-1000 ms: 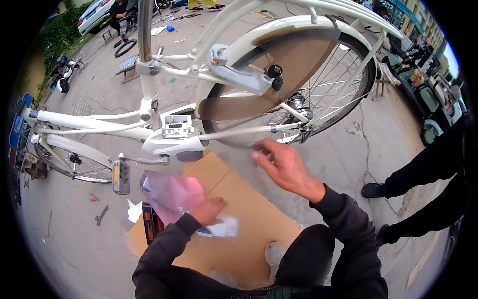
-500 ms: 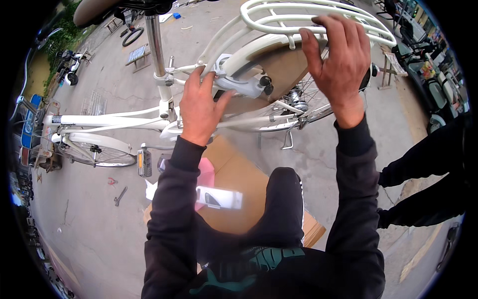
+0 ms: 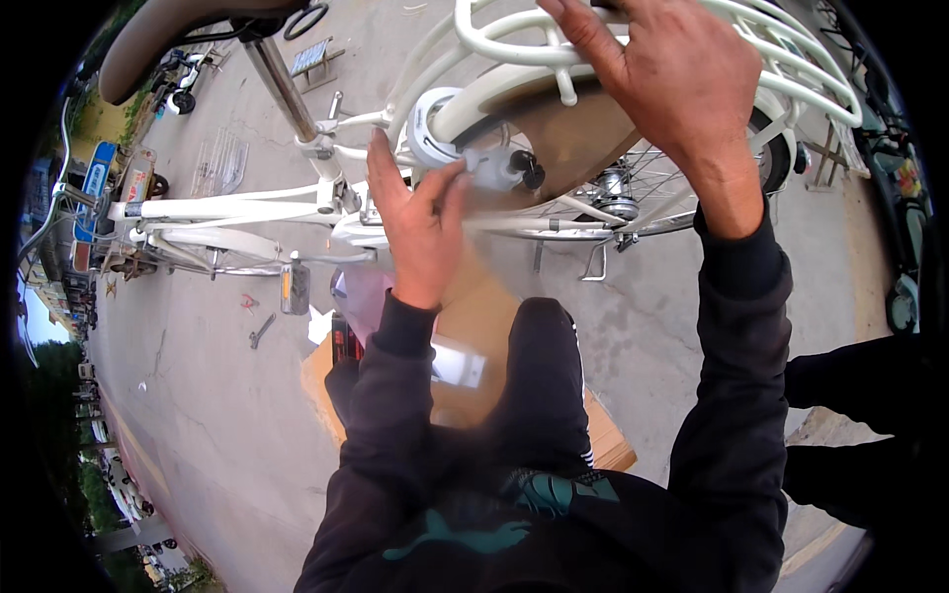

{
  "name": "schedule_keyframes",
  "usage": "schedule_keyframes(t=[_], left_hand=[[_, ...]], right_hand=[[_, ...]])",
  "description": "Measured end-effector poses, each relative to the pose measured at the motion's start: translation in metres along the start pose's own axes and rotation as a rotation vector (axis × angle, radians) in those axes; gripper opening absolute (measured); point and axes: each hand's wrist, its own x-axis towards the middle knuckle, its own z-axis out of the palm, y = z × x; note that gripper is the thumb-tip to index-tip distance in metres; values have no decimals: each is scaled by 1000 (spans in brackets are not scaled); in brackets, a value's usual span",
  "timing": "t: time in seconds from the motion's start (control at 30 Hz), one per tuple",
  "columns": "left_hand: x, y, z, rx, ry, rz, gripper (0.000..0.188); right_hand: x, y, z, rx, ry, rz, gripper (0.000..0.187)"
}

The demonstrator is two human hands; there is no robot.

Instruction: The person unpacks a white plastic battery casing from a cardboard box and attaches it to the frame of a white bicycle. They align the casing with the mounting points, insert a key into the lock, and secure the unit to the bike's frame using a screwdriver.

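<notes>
Wheel lock [image 3: 486,168] at 1–2 o'clock from left hand [image 3: 423,232], the nearer one; lock's long axis 10-to-4. Left fingers spread, contact unclear. Right hand [image 3: 677,84] over rear rack [image 3: 514,52]; finger closure cannot be told.

In the head view, the person's left grip [image 3: 420,232] is sitting with its fingers parted right by a white, ring-shaped lock [image 3: 427,124] that is bearing black keys [image 3: 531,170], while the right grip [image 3: 682,84] is resting over the rear rack [image 3: 519,49] of a white bicycle [image 3: 232,209]. Below, a white box [image 3: 458,367] is lying on cardboard [image 3: 484,306], and a wrench [image 3: 262,332] is lying near red-handled pliers [image 3: 248,301] on the pavement [image 3: 208,415].
</notes>
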Motion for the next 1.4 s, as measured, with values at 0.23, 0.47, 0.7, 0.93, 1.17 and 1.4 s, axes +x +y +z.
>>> schedule_keyframes(t=[0.23,0.47,0.7,0.93,1.17,1.4], left_hand=[[8,-3,10,-88,-15,38,16],[16,-11,10,51,-18,71,50],[27,-12,7,32,-35,-43,103],[25,-23,-2,109,-73,-47,103],[30,-14,7,41,-18,28,95],[26,-20,11,34,36,79,91]], right_hand=[[-6,13,3,-94,56,-76,52],[-6,13,4,-57,35,-23,53],[-7,9,13,-24,90,-5,50],[-49,-27,9,352,280,-88,32],[-104,-35,29,433,-559,46,22],[-74,-27,35,257,-733,-178,14]])
